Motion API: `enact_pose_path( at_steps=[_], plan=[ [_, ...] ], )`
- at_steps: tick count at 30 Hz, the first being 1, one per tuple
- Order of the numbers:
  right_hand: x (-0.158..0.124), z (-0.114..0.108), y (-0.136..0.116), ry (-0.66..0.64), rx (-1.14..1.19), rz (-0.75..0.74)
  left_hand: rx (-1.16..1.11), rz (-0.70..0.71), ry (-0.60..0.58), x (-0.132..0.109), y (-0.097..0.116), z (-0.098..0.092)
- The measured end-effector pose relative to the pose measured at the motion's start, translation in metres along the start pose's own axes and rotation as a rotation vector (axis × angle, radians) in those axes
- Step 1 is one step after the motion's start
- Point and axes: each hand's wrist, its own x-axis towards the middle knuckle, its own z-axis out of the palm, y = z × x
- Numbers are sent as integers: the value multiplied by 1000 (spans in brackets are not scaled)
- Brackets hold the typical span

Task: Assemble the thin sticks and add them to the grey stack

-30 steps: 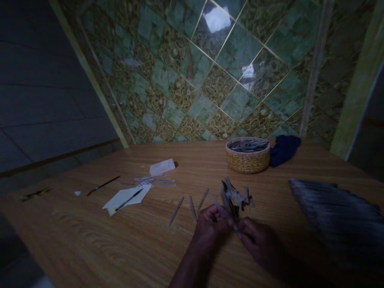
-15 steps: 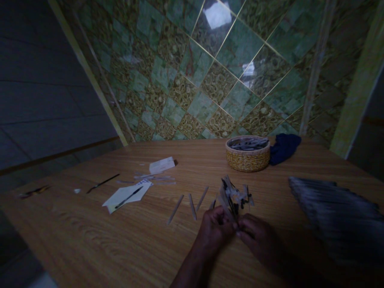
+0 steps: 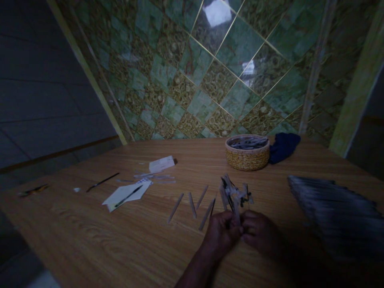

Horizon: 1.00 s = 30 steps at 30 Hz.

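My left hand (image 3: 223, 232) is closed around the lower part of a pale greyish strip (image 3: 236, 212), which stands up between my hands. My right hand (image 3: 259, 230) has its fingers pinched against the same strip's lower end, touching the left fingertips. Just beyond them lies a loose heap of pale and black pieces (image 3: 240, 193), partly hidden behind the strip. Left of the heap, several flat greyish strips (image 3: 175, 208) lie apart on the wooden table (image 3: 120, 248). The dim light hides fine detail of the held strip.
A woven basket (image 3: 247, 159) full of similar strips stands at the back, beside a dark blue cloth (image 3: 283, 147). A broad stack of long dark strips (image 3: 336, 212) lies right. Leftward are paper with a pen (image 3: 129, 196), a white box (image 3: 162, 163) and a thin black stick (image 3: 103, 182).
Both hands have shifted slightly right and down, and the held strip now stands more upright. Another flat strip on the table, left of the heap, has come into sight beside my left hand.
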Motion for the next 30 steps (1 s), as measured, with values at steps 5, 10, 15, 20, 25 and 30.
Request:
enact_pose_path(
  at_steps=[5,10,15,20,25,30],
  plan=[
    [6,-22,-8,-27,265,99,84,37,-3,-3,-3,3],
    [8,-25,-27,51,154,84,56,78,-29,-9,9,10],
    [4,-19,-29,200,-130,10,43,65,-40,-12,15,13],
    [2,-18,-27,129,-84,35,21,37,-91,-12,6,12],
    [2,-14,-19,76,-58,26,81,31,-41,-8,-10,9],
    [0,-7,-15,88,-53,36,79,60,-33,-7,-17,8]
  ],
)
